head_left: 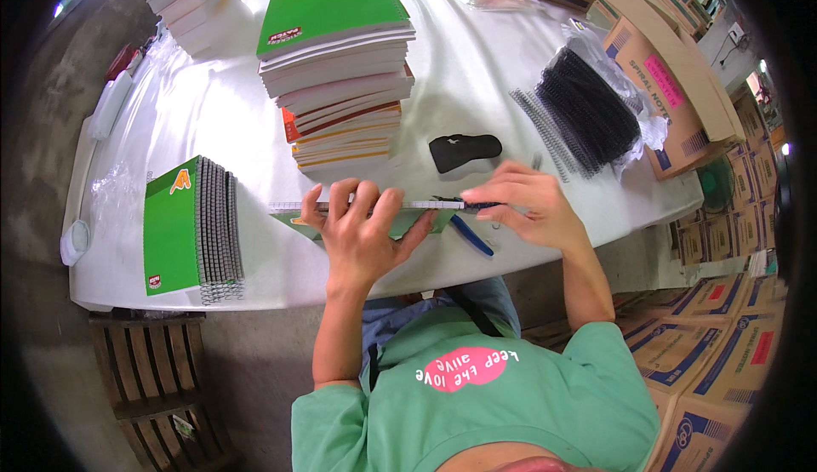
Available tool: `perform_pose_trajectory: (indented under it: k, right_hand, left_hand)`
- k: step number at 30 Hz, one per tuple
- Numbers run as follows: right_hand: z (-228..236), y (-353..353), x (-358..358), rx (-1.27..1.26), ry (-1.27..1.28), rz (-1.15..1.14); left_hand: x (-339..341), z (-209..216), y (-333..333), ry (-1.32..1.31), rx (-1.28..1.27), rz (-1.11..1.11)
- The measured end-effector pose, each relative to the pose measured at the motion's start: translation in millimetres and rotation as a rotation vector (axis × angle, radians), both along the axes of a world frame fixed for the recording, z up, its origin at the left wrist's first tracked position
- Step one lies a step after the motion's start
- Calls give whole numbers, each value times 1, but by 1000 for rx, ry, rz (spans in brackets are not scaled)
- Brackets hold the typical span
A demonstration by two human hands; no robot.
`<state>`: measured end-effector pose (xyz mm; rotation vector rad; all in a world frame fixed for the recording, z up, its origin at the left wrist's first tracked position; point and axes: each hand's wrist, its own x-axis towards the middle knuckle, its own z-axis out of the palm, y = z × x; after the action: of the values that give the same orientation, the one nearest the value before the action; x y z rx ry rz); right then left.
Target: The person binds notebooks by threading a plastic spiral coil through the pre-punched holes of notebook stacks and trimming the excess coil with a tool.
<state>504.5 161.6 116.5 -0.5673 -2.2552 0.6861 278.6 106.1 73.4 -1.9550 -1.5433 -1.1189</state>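
Note:
My left hand (362,229) grips a notebook with a green cover (442,221), fingers over its top edge and thumb on the near side. The notebook stands on edge, its punched spine facing up. At its right end my right hand (532,206) pinches a black spiral binding coil (481,205) where it meets the holes; how far the coil runs in is hard to tell. Blue-handled pliers (472,238) lie beneath, just right of the notebook. Beyond the right hand rests a flat black object (464,152), its kind unclear.
A stack of bound green notebooks (170,232) stands at the left. A tall pile of unbound books (336,72) rises behind my hands. Black coils (587,106) lie on plastic by a cardboard box (672,89). More cartons (685,336) fill the right; a wooden pallet (166,370) sits lower left.

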Motion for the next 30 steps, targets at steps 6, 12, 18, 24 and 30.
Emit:
perform_pose_trajectory:
  k: [6,12,18,24,30]
  right_hand:
    - [22,-14,-7,-497,-113,-92]
    - [3,-7,3,-83,-69,-70]
    - [21,23,-1,-714,-341,92]
    - [-56,75,11,310,-600,-204]
    - [-87,86,8,-38,-269,-191]
  left_hand:
    - [5,-2,-11,7,13,159]
    - [7,-9,-8,-18,25,142]
    - [-3,-8,-4,-51,38,88]
    - [-19,-16,-22,-17,148,-12]
    - [-16,-18,-35,-77,69,60]
